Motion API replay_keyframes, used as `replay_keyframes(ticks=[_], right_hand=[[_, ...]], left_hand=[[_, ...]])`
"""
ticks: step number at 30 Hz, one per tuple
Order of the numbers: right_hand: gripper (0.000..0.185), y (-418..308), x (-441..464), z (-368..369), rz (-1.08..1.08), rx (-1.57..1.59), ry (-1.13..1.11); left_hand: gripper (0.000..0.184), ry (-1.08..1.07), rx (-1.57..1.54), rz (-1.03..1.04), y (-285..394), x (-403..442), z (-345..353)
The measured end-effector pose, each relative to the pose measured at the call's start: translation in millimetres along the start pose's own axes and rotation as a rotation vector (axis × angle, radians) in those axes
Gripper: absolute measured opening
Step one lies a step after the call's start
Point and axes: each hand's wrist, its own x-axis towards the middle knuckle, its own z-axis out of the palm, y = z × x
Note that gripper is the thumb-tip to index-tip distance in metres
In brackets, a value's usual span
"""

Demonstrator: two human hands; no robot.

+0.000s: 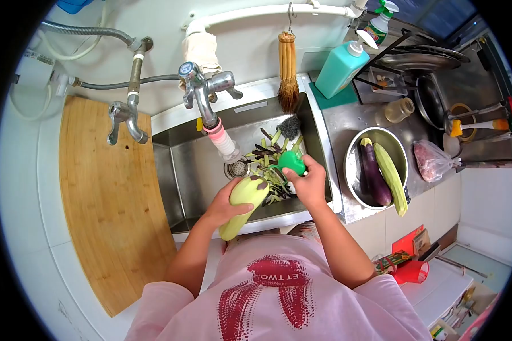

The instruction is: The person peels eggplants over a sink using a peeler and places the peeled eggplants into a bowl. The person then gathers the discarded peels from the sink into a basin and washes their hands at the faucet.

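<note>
My left hand (228,206) is wrapped round a mostly peeled, pale green eggplant (246,207) over the sink's front edge; dark skin shows near its upper end. A green peeler (291,163) is held in my right hand (310,182), just right of the eggplant and apart from it. Dark and green peelings (265,152) lie in the steel sink (196,170) beneath and beyond my hands. On the right, a metal bowl (354,183) holds a purple eggplant (375,176) and a peeled one (389,176).
A faucet (202,91) with a pink-ringed nozzle (222,138) hangs over the sink. A wooden board (105,199) stands left. Behind are a hanging brush (288,71) and teal bottle (340,68). A jar (399,110), bagged food (432,160) and pans (429,99) are right.
</note>
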Motion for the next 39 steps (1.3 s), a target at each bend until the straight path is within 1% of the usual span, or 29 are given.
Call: replay_keyframes(ticks=[1, 3, 4, 5, 7, 8, 9, 11, 12, 13, 15, 17, 19, 20, 21, 23, 27, 31, 33, 35, 37, 39], right_hand=[[0.015, 3, 0, 0, 0.001, 0.001, 0.002], [0.019, 4, 2, 2, -0.287, -0.052, 0.015], [0.023, 0, 2, 3, -0.282, 0.026, 0.031], [0.023, -4, 1, 1, -0.283, 0.028, 0.031], [0.026, -17, -2, -5, 0.037, -0.032, 0.045], [0.027, -12, -1, -5, 0.048, -0.063, 0.016], [0.027, -4, -2, -4, 0.050, -0.065, 0.015], [0.027, 13, 1, 0, -0.005, 0.050, -0.019], [0.029, 15, 1, 6, -0.174, 0.118, 0.052], [0.029, 18, 0, 5, -0.170, 0.115, 0.050], [0.026, 19, 2, 2, 0.004, 0.078, -0.055], [0.024, 16, 0, 4, 0.032, 0.077, -0.035], [0.022, 8, -4, 4, 0.060, 0.076, -0.014], [0.020, 3, -5, 4, 0.036, 0.060, 0.010], [0.017, 0, -6, 4, 0.010, 0.043, 0.032], [0.016, 10, -6, 9, 0.023, 0.098, 0.026], [0.014, 13, -8, 12, 0.038, 0.257, 0.019], [0.017, 13, -10, 12, 0.028, 0.252, 0.029], [0.022, 10, -10, 6, -0.120, -0.087, 0.156], [0.024, 13, -7, 1, -0.015, -0.080, 0.241], [0.023, 23, -4, -6, 0.028, -0.078, 0.240], [0.022, 23, -2, -8, 0.058, 0.205, 0.252]], left_hand=[[0.064, -0.003, -0.002, 0.020, 1, 1, 1], [0.063, 0.005, 0.003, 0.024, 3, 3, 3], [0.063, 0.016, 0.008, 0.030, 4, 4, 3], [0.063, 0.018, 0.010, 0.030, 6, 4, 3], [0.066, 0.043, 0.128, 0.036, 7, 5, 4], [0.066, 0.044, 0.128, 0.034, 5, 5, 4], [0.068, 0.063, 0.128, 0.016, 2, 6, 4], [0.069, 0.084, 0.129, 0.007, -1, 11, 4], [0.070, 0.069, 0.124, 0.007, -2, 10, 4], [0.071, 0.052, 0.120, 0.008, -4, 9, 5], [0.071, 0.053, 0.149, 0.029, -10, 13, 5], [0.071, 0.052, 0.176, 0.046, -10, 13, 8], [0.072, -0.082, 0.118, 0.014, 17, 9, 17], [0.071, -0.185, 0.022, 0.009, 4, 16, 16], [0.071, -0.184, 0.021, 0.011, 3, 18, 17], [0.071, -0.301, -0.061, -0.009, 2, 21, 22], [0.070, -0.298, -0.019, -0.046, 10, 23, 26], [0.070, -0.328, -0.064, -0.085, 5, 21, 23], [0.071, -0.342, -0.079, -0.046, 3, 19, 22], [0.071, -0.332, -0.080, -0.057, 2, 16, 18], [0.071, -0.319, -0.081, -0.065, 1, 15, 12], [0.071, -0.271, -0.017, -0.047, -1, 17, 9]])
